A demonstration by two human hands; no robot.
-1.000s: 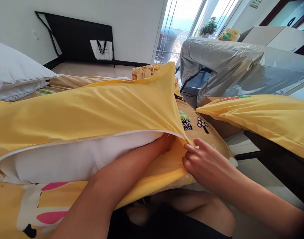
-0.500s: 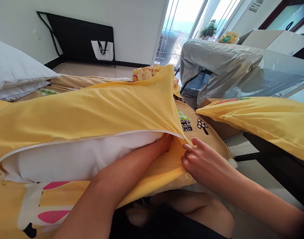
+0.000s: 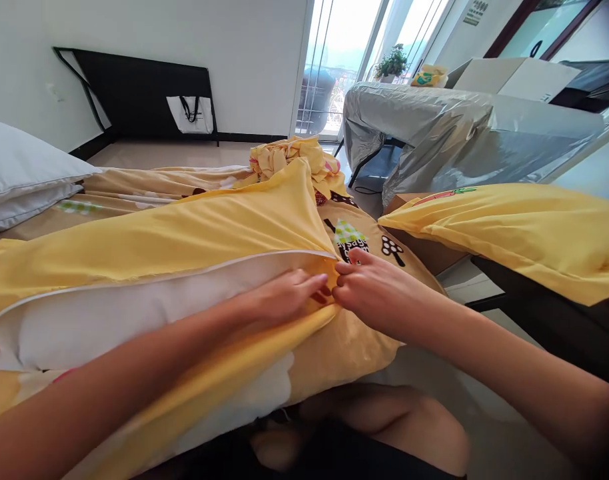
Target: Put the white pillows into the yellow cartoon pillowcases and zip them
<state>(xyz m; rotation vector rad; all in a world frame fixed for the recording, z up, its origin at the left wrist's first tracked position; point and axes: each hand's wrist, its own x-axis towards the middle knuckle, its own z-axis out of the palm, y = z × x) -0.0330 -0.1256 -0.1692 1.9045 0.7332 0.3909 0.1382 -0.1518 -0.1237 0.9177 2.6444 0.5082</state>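
Observation:
A yellow pillowcase (image 3: 234,223) lies across the bed with its long zippered side gaping. Inside it shows a white pillow (image 3: 109,317). My right hand (image 3: 367,287) is closed on the pillowcase's edge at the right end of the opening, thumb against bent fingers. Just left of it, my left hand (image 3: 289,293) is at the mouth of the opening, over the pillow's right end. Its fingers are loosely bent and apart, slightly blurred, with nothing seen in them. The case's lower side drapes below my left forearm.
Another yellow pillow (image 3: 514,230) rests at the right above a dark frame. White pillows (image 3: 24,160) lie at the left. Bunched yellow cloth (image 3: 289,157) sits on the patterned bedding (image 3: 369,327). Beyond stands a plastic-covered table (image 3: 434,113) with a white box (image 3: 514,77).
My left hand has drawn back out of the opening to its mouth. My right hand has shifted left and up with the edge. The whole view has turned slightly right.

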